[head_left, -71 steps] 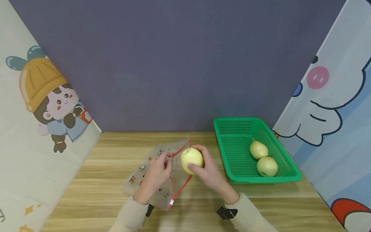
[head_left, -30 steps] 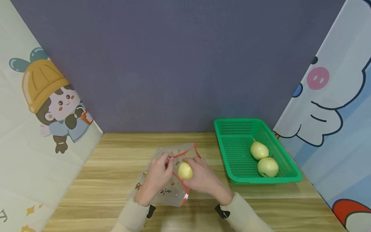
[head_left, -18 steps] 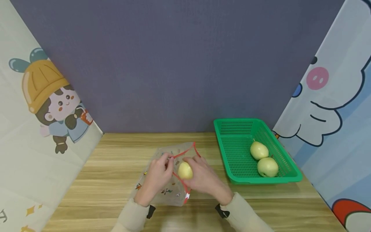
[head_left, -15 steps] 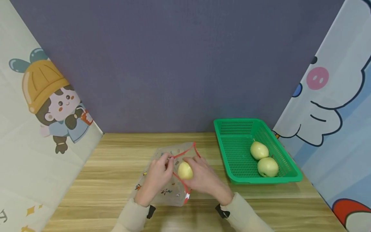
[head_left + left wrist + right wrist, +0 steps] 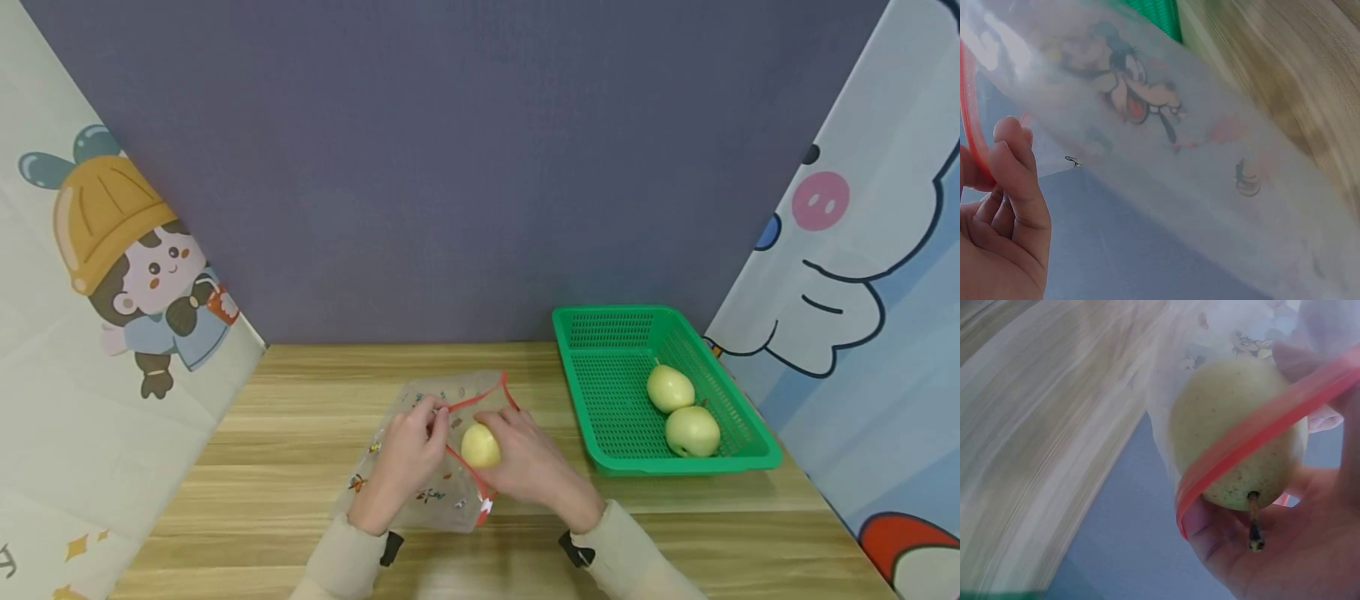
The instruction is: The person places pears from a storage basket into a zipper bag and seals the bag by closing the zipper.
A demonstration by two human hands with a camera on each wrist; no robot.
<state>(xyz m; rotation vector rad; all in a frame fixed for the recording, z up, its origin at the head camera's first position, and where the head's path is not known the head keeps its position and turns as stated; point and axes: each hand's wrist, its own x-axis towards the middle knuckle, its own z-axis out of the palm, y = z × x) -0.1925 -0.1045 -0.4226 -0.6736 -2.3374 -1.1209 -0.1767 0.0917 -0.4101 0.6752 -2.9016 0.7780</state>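
Note:
A translucent zip bag [image 5: 442, 492] with a red zip edge and small cartoon prints is held above the table, its mouth spread toward the right. My left hand [image 5: 405, 454] pinches the red edge between thumb and fingers; the left wrist view shows that pinch beside the printed film [image 5: 1147, 119]. My right hand [image 5: 525, 458] grips a pale yellow pear [image 5: 480, 446] at the bag's mouth. In the right wrist view the pear [image 5: 1235, 419] has its stem pointing out of the bag, and the red strip crosses in front of it.
A green plastic basket [image 5: 611, 400] stands at the right on the wooden table [image 5: 300, 417]. Inside it lie two pears, one [image 5: 670, 388] behind the other [image 5: 692, 432]. A dark grey panel [image 5: 420, 183] rises along the table's back edge.
My right hand has carried the pear left and down, from outside the bag into its mouth. The bag's red edge has shifted right around it. Over the last half second almost nothing moves.

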